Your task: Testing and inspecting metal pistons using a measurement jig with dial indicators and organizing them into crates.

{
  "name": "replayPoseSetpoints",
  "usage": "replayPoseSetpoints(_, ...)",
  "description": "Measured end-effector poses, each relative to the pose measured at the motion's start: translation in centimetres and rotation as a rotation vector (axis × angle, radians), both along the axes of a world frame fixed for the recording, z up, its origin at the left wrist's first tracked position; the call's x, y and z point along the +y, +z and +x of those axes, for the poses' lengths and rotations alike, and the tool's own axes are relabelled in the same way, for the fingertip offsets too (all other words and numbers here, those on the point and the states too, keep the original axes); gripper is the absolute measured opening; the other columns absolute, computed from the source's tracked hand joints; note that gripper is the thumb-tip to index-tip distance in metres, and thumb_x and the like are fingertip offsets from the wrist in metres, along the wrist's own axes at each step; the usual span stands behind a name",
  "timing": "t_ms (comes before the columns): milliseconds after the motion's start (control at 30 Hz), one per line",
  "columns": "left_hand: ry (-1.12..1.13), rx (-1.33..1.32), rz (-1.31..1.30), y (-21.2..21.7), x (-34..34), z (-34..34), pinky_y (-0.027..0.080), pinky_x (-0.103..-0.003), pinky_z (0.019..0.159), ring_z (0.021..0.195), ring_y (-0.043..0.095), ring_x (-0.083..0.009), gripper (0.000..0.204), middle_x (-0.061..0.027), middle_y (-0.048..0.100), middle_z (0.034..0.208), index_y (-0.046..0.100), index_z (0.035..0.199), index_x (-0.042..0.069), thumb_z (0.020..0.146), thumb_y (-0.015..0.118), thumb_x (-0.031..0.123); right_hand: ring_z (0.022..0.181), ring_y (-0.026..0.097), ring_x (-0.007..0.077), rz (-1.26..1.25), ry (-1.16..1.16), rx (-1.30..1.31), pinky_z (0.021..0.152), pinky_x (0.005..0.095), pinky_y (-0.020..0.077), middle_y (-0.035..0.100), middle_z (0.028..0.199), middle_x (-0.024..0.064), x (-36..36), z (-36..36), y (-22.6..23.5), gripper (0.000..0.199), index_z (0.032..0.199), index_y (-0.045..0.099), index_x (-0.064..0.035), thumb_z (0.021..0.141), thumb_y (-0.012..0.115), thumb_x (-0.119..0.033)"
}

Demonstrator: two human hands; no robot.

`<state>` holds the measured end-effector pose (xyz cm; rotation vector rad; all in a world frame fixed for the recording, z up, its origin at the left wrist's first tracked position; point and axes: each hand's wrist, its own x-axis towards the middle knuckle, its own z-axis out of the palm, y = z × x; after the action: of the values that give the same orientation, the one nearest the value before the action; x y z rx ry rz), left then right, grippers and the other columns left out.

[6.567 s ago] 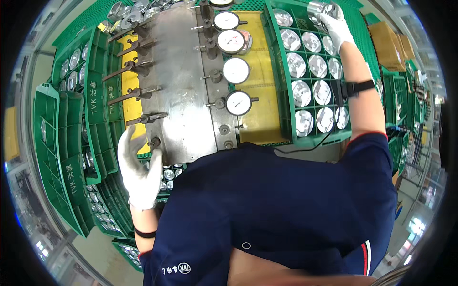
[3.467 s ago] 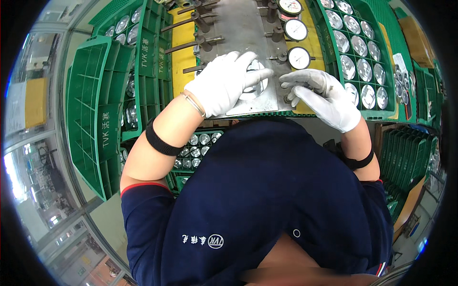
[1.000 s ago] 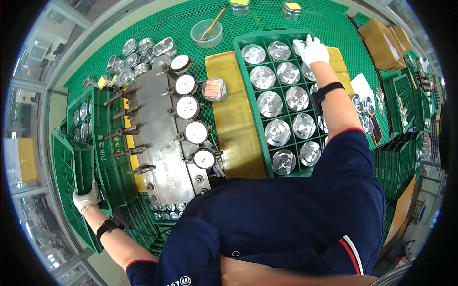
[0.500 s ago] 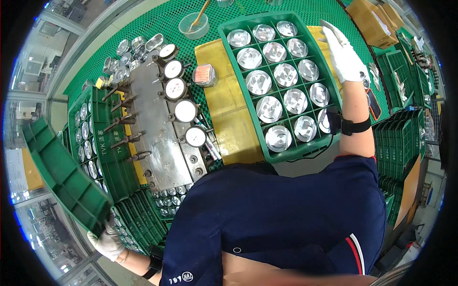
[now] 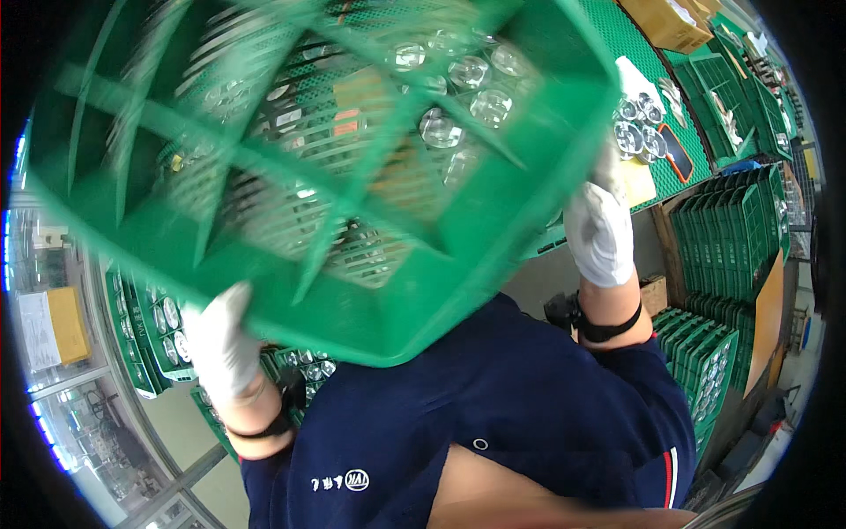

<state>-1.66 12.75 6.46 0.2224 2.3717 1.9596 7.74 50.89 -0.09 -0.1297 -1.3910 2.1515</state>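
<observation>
A green plastic divider crate [image 5: 423, 291] fills the upper left and middle of the view, raised close to me, tilted and smeared by motion. My left hand [image 5: 222, 339], in a white glove, is closed on its near left edge. My right hand [image 5: 601, 225], also in a white glove, grips its right side, with the fingers partly hidden. Through the crate's slotted bottom and grid I see round shiny metal pieces [image 5: 441, 128], like pistons, on the bench below. The gauge fixture is mostly hidden behind the crate.
Several metal pieces [image 5: 641, 137] and an orange-edged phone [image 5: 677, 154] lie on the green bench mat at the right. Stacked green crates [image 5: 723, 234] stand right of me; filled crates [image 5: 145, 331] are at the left. A cardboard box [image 5: 665, 25] sits at the far right.
The green crate has swung from my left side up in front of me, over the bench. My right hand has come back from beside the filled crate and now holds the raised one too.
</observation>
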Motion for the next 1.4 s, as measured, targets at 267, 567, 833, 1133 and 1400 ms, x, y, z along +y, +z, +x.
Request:
replayPoseSetpoints(267,-0.604,-0.362,-0.095,-8.7,19.1,-7.1,0.048,-0.030,0.080,0.087,0.056,-0.0160,0.034,-0.0023,0.060,0.095,0.059,0.113,0.002,0.089,0.065,0.027,0.109,0.058,0.0225,-0.112,-0.676,-0.410,0.095,0.0355,0.0486,0.057,0.126,0.0104,5.2,7.3,-7.3,0.065,0.145,0.039,-0.0076,0.086,0.067,-0.003)
replayPoseSetpoints(567,-0.478,-0.051,-0.394,-8.8,16.5,-8.9,0.049,-0.036,0.097,0.113,0.061,-0.0261,0.074,-0.0203,0.050,0.142,0.034,0.147,-0.004,0.090,0.068,0.031,0.101,0.059,0.0222,0.075,-0.834,-0.547,0.089,0.0347,0.0484,0.061,0.119,0.0100,7.3,4.0,-11.8,0.052,0.132,0.050,-0.0003,0.084,0.067,-0.006)
replayPoseSetpoints(833,0.269,0.350,-0.415,-1.5,-11.6,-5.8,0.045,-0.036,0.106,0.129,0.052,-0.0295,0.056,-0.0205,0.048,0.144,0.040,0.144,-0.004,0.094,0.061,0.008,0.105,0.059,0.0250,0.207,-0.876,-0.719,0.095,0.0371,0.0461,0.061,0.123,0.0149,6.2,4.1,-11.4,0.056,0.135,0.050,0.0030,0.083,0.067,-0.011)
replayPoseSetpoints(1133,0.351,0.048,-0.995,-8.3,-32.8,-1.3,0.046,-0.042,0.102,0.121,0.059,-0.0345,0.064,-0.0173,0.062,0.129,0.039,0.147,0.009,0.088,0.064,0.017,0.115,0.061,0.0371,1.124,-1.418,-1.328,0.103,0.0453,0.0475,0.061,0.128,0.0271,12.9,5.7,-10.9,0.082,0.131,0.052,0.0062,0.078,0.078,-0.050)
replayPoseSetpoints(1400,-0.098,0.163,-1.544,-9.5,-35.4,-6.3,0.045,-0.054,0.096,0.100,0.060,-0.0495,0.070,-0.0270,0.067,0.102,0.031,0.150,0.000,0.088,0.055,0.021,0.120,0.060,0.0316,1.217,-1.073,-0.706,0.109,0.0413,0.0422,0.057,0.136,0.0172,-8.7,-2.4,-2.8,0.076,0.147,0.037,-0.0030,0.086,0.077,-0.027)
